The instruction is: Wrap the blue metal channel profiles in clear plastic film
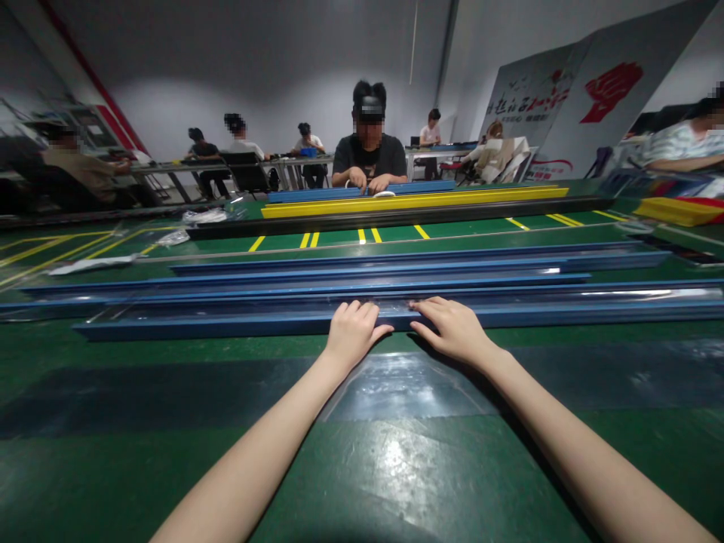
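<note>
A long blue channel-shaped rail [215,327] lies across the green surface in front of me, with clear film showing in its trough. My left hand [354,329] is closed over the near wall of this rail, fingers inside the trough and thumb pointing right. Just to its right, my right hand [446,324] grips the same wall, its fingertips bent in toward the trough and its thumb on the near side. Between the hands a short stretch of the rail is visible. A flat strip of clear plastic film [407,386] lies nearer to me, beneath my forearms.
Behind the held rail lie more blue rails [418,260], then a black rail [407,216] and a yellow rail [418,201]. A co-worker [370,151] sits opposite, hands at a white ring-shaped item. Crumpled clear plastic [204,216] lies left; yellow and red pieces [679,211] lie right.
</note>
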`<move>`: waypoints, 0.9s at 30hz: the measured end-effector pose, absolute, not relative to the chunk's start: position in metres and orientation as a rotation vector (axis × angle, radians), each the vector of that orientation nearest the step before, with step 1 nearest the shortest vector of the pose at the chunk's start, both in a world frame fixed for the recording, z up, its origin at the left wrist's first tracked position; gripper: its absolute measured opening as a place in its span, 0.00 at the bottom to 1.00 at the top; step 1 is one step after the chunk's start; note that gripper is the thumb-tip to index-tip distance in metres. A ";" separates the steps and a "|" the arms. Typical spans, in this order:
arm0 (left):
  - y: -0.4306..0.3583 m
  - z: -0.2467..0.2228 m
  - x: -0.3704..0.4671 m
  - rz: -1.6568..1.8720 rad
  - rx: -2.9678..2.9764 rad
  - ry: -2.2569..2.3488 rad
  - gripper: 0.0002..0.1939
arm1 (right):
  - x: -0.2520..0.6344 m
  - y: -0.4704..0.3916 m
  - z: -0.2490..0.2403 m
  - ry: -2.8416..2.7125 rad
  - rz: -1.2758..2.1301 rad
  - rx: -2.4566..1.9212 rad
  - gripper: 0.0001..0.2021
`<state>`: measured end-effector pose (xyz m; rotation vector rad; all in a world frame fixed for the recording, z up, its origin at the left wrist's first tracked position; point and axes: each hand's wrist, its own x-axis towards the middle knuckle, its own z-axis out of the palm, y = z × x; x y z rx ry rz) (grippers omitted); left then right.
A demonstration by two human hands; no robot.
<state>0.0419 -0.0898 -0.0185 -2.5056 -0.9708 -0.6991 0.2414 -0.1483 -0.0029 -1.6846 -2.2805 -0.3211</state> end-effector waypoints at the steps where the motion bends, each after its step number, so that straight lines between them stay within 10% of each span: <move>1: -0.090 -0.019 0.042 -0.701 -2.504 -0.969 0.18 | 0.242 -0.148 -0.003 -2.282 -0.320 -1.682 0.19; 27: -0.090 -0.018 0.043 -0.683 -2.496 -0.989 0.18 | 0.242 -0.148 -0.006 -2.270 -0.345 -1.676 0.19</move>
